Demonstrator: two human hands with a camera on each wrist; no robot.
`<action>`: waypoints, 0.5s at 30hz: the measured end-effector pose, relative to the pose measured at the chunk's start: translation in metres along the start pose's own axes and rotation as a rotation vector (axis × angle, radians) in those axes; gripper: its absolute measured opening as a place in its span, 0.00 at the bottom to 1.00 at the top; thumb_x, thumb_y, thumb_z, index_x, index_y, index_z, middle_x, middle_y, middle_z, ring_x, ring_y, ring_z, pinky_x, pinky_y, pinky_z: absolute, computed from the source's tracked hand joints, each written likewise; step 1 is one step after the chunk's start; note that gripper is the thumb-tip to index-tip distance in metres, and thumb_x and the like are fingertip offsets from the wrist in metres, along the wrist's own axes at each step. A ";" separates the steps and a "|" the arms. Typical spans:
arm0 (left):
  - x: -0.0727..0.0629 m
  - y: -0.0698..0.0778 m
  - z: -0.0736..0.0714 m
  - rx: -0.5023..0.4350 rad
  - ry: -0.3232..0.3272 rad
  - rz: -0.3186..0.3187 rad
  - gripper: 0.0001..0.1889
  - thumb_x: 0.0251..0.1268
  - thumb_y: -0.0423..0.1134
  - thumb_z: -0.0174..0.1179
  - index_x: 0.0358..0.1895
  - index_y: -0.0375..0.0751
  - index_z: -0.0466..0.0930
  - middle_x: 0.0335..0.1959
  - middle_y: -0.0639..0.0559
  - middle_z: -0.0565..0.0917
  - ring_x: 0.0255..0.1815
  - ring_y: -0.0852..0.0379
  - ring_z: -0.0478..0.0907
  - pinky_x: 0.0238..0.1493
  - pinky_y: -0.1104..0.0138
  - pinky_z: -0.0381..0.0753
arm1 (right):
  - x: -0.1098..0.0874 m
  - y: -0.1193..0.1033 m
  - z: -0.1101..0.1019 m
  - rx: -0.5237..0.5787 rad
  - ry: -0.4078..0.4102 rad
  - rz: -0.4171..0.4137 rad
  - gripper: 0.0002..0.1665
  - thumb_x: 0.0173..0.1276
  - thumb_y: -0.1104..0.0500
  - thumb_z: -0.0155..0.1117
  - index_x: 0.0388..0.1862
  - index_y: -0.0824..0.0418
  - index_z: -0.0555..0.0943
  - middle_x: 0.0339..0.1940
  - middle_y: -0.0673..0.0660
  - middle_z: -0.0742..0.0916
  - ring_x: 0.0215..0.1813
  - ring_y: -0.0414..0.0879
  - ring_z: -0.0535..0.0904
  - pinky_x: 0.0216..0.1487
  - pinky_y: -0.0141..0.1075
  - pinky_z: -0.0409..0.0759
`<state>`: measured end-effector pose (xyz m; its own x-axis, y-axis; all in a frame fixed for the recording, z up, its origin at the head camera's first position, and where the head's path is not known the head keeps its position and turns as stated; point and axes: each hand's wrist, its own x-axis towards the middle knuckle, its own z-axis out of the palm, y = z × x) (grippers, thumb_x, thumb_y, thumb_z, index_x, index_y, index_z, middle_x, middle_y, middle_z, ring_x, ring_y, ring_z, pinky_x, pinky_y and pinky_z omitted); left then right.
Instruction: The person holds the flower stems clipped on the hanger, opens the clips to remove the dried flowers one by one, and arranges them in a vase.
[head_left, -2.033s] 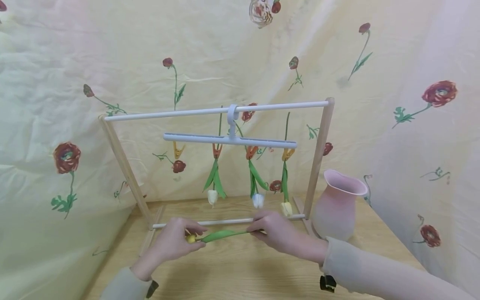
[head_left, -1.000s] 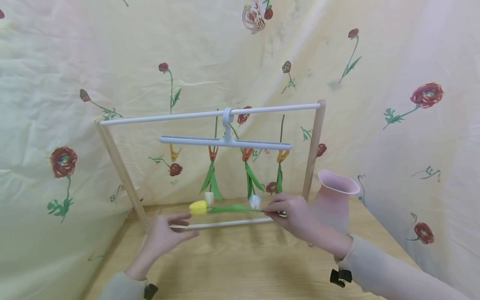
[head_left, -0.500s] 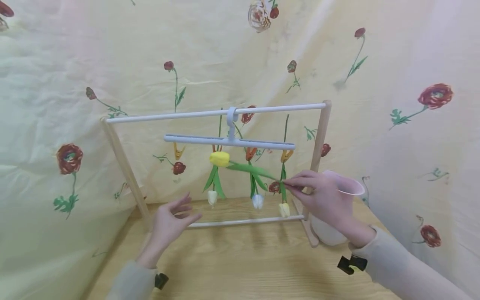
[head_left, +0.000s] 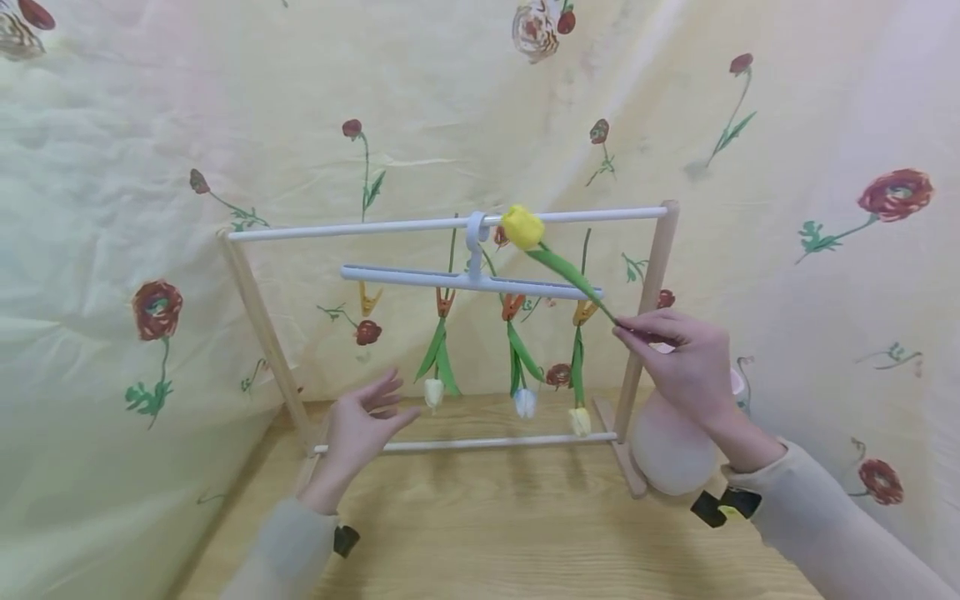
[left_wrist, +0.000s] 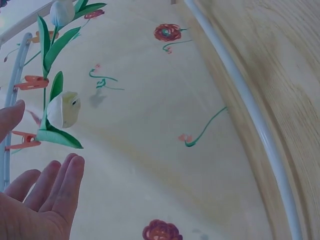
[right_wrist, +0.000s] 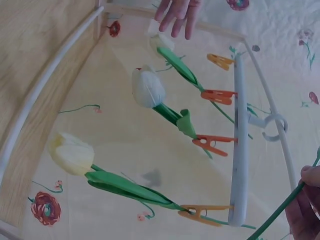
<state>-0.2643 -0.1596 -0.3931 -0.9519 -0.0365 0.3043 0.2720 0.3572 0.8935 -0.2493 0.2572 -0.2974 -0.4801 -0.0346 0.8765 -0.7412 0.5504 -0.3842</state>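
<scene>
One left hand (head_left: 360,429) and one right hand (head_left: 686,358) were in view, with two sleeves (head_left: 817,508). One bright yellow tulip (head_left: 522,227), one pale yellow tulip (head_left: 580,422), one white tulip (head_left: 433,392) and one bluish tulip (head_left: 525,403) made four flowers. One hanger (head_left: 472,282) carried two orange clips (head_left: 444,303) and two yellow clips (head_left: 368,302); three of these four bore one flower each. One rack (head_left: 656,267) had two white rods (head_left: 360,227) and two wooden posts (head_left: 264,333). There was one vase (head_left: 671,450) and one table (head_left: 487,533).

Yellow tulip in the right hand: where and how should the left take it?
Probably pinch the stem just under the bloom, from the left: the bloom points up-left, the leaf lies along the middle, and the right hand pinches the lower end.
</scene>
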 end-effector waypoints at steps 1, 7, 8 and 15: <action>0.001 0.000 0.001 -0.003 0.002 0.005 0.39 0.55 0.42 0.83 0.73 0.49 0.78 0.67 0.49 0.87 0.60 0.46 0.89 0.56 0.62 0.91 | 0.001 0.000 -0.001 0.010 0.006 0.030 0.13 0.58 0.77 0.79 0.39 0.66 0.94 0.35 0.50 0.95 0.37 0.20 0.85 0.40 0.15 0.83; 0.008 0.003 0.008 -0.042 0.023 0.019 0.38 0.55 0.42 0.83 0.71 0.47 0.80 0.65 0.45 0.87 0.56 0.43 0.91 0.51 0.61 0.92 | 0.008 0.008 -0.007 0.059 0.032 0.170 0.12 0.61 0.75 0.77 0.43 0.69 0.92 0.37 0.25 0.89 0.35 0.23 0.86 0.38 0.17 0.85; 0.010 0.003 0.009 -0.051 0.024 0.015 0.38 0.55 0.42 0.83 0.71 0.47 0.80 0.65 0.45 0.87 0.56 0.43 0.91 0.51 0.61 0.92 | 0.009 0.010 -0.008 0.063 0.036 0.180 0.12 0.62 0.75 0.77 0.44 0.70 0.92 0.37 0.25 0.89 0.35 0.23 0.87 0.38 0.17 0.85; 0.020 0.004 0.017 -0.064 0.010 -0.006 0.37 0.57 0.44 0.82 0.72 0.51 0.80 0.66 0.46 0.87 0.60 0.41 0.89 0.55 0.57 0.92 | 0.018 0.020 -0.016 0.080 0.104 0.215 0.11 0.63 0.74 0.76 0.45 0.73 0.91 0.35 0.24 0.90 0.36 0.23 0.88 0.39 0.19 0.85</action>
<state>-0.2848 -0.1429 -0.3888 -0.9520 -0.0481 0.3024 0.2755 0.2961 0.9146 -0.2651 0.2815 -0.2850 -0.5828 0.1643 0.7958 -0.6642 0.4680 -0.5830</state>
